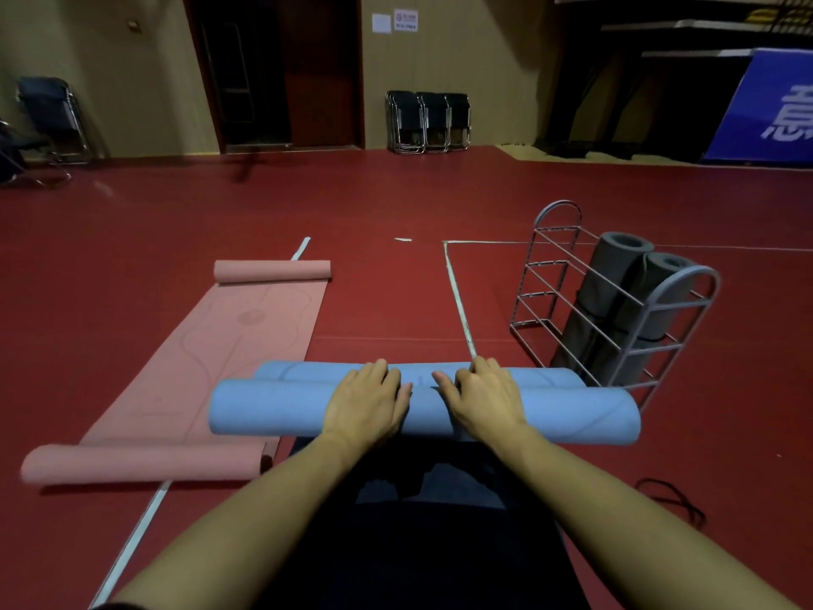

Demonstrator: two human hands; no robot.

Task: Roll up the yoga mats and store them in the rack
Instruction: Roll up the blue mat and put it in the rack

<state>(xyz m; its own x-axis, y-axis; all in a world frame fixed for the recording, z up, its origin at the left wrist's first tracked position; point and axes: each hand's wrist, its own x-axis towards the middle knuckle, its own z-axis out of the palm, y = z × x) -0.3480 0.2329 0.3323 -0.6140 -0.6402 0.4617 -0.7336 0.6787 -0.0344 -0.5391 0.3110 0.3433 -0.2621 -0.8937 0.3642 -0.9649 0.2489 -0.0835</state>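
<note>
Both hands, left hand [367, 400] and right hand [481, 396], are pressing flat, fingers extended, on the blue mat roll [268, 411] at lower centre; rack [616, 297] is standing right.

Head-camera view of a person's two bare forearms, hands and dark-clothed lap.

The left hand [365, 402] and right hand [481, 400] are bare, with no gloves, rings, watch or wristbands visible; both forearms are uncovered all the way to the frame's lower edge, entering from about 7 and 5 o'clock. No sleeve shows on either arm. At 6 o'clock, between the forearms, is dark navy or black clothing [418, 561], plain and unmarked. Just above it, toward the centre, lies a paler, greyish-blue patch of fabric [453, 486] with soft folds; which garment it belongs to cannot be told.
</note>
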